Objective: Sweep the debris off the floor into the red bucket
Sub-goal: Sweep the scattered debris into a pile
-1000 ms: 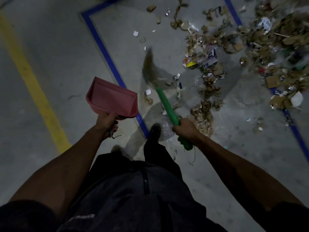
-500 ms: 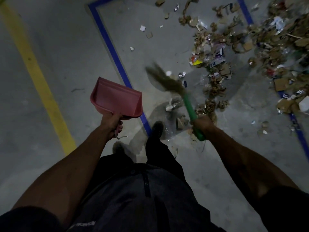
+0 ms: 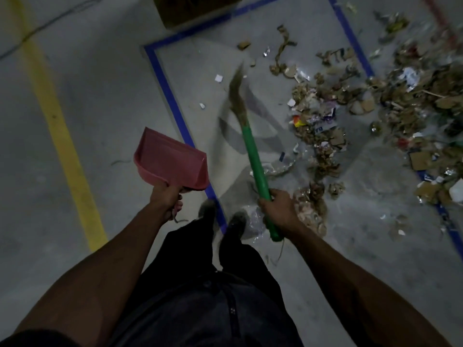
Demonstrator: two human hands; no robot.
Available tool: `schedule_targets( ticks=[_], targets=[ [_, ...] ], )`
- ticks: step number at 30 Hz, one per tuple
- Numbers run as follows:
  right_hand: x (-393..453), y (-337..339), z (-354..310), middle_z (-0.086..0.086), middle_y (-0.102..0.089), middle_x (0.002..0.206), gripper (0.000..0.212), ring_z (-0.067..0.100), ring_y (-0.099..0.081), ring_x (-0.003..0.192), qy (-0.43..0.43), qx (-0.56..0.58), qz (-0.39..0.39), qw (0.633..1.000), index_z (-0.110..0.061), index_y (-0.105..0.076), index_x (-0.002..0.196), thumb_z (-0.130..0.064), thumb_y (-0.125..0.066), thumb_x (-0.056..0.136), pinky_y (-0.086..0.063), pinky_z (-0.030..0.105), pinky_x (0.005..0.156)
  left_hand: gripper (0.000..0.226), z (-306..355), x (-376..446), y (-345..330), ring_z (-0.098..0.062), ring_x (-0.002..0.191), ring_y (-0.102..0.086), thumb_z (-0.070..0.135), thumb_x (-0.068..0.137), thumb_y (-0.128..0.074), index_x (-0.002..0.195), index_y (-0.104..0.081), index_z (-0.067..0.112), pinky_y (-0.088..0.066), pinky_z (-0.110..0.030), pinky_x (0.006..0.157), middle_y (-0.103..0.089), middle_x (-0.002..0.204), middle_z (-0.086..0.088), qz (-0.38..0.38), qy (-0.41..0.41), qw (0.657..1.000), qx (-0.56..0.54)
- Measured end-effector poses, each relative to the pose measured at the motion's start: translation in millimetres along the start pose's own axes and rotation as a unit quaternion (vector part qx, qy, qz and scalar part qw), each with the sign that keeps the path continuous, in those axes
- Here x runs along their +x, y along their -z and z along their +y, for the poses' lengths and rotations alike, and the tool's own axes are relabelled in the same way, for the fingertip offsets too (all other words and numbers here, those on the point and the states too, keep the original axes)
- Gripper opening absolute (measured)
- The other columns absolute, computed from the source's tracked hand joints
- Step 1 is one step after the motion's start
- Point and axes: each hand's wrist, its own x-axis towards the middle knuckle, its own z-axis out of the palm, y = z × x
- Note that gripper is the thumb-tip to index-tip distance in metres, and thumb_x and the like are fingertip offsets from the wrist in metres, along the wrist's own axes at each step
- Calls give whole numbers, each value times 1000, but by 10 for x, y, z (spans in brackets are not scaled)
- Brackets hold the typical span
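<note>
My right hand [image 3: 276, 210] grips the green handle of a short broom [image 3: 255, 161]. Its blurred brown bristles [image 3: 236, 92] point away from me over the grey floor, left of the debris. My left hand [image 3: 166, 197] holds a pink dustpan [image 3: 171, 160] by its handle, lifted above the floor and empty. Torn cardboard, paper and plastic scraps lie in a broad debris pile [image 3: 333, 136] to the right, with a small clump [image 3: 312, 206] beside my right hand. No red bucket is in view.
Blue floor tape [image 3: 175, 106] frames the littered area; my feet [image 3: 220, 216] straddle its left line. A yellow stripe [image 3: 65, 144] runs down the left. A cardboard box [image 3: 190, 8] sits at the top edge. A few white scraps [image 3: 218, 78] lie apart inside the frame.
The broom has swung from a low sweep near my feet back up and outward, its bristles now pointing farther away. The view has tilted up, revealing the box. The dustpan stays lifted.
</note>
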Motion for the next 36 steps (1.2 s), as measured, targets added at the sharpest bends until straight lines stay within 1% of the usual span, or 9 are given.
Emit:
schedule_targets(
  ticks=[3, 7, 10, 16, 18, 24, 29, 33, 36],
  targets=[
    [132, -166, -271, 12, -67, 83, 24, 29, -67, 71, 34, -71, -40, 996, -12, -65, 107, -19, -64, 84, -57, 41, 67, 14, 223, 221, 27, -11, 32, -32, 12, 83, -61, 79, -48, 10, -27, -20, 40, -39, 62, -8, 9, -4, 1000, 12],
    [558, -371, -721, 10, -65, 72, 7, 23, -65, 58, 65, -142, -90, 984, -16, -61, 83, -23, -64, 84, -53, 29, 54, 14, 590, 637, 21, -12, 33, -35, 16, 82, -62, 86, -51, 8, -30, -20, 38, -42, 63, -9, 13, -10, 1000, 24],
    [1004, -465, -1105, 13, -67, 72, 6, 27, -67, 59, 55, -168, -114, 978, -13, -59, 85, -19, -61, 86, -54, 33, 55, 13, 935, 991, -24, -11, 34, -34, 15, 84, -61, 89, -52, 7, -30, -19, 36, -42, 64, -9, 16, -16, 999, 23],
    [1970, -355, -1628, 22, -63, 81, 16, 34, -64, 62, -84, -5, -63, 994, 3, -62, 101, -8, -60, 90, -56, 39, 55, 17, 1738, 1592, -108, -12, 36, -31, 17, 82, -63, 76, -48, 12, -27, -19, 37, -40, 63, -8, -6, 13, 999, 31],
    [2251, -255, -1777, 17, -60, 74, 13, 26, -58, 52, -135, 91, -20, 986, 0, -61, 99, -8, -62, 90, -48, 30, 45, 16, 2007, 1763, -138, -13, 37, -31, 14, 80, -65, 77, -49, 11, -27, -20, 38, -41, 63, -8, -10, 11, 999, 37],
    [2792, 49, -2171, 16, -55, 61, 11, 22, -50, 41, -192, 259, 106, 941, 1, -60, 89, -9, -64, 89, -41, 26, 39, 13, 2698, 2067, -261, -15, 41, -34, 15, 81, -66, 80, -54, 10, -28, -18, 35, -43, 64, -9, -18, 4, 998, 58],
    [2617, 17, -2448, 14, -58, 63, 7, 20, -54, 41, -134, 254, 170, 943, -5, -64, 86, -11, -64, 90, -45, 27, 39, 16, 3099, 2115, -332, -15, 39, -37, 23, 82, -66, 80, -55, 10, -28, -18, 38, -47, 65, -10, -29, -10, 997, 74],
    [2314, -354, -2597, 10, -62, 66, 7, 28, -60, 53, -75, 208, 126, 967, -21, -63, 85, -15, -62, 87, -52, 39, 54, 23, 3216, 2098, -333, -15, 41, -41, 26, 89, -61, 90, -61, 2, -33, -20, 39, -51, 64, -11, -21, -34, 998, 51],
    [2377, -553, -2727, 0, -63, 60, 3, 16, -63, 48, -42, 144, 71, 986, -18, -65, 84, -19, -63, 85, -53, 31, 46, 18, 3253, 2093, -302, -16, 42, -40, 21, 92, -59, 83, -60, 5, -31, -19, 32, -50, 64, -11, -16, -39, 999, 35]
  ],
)
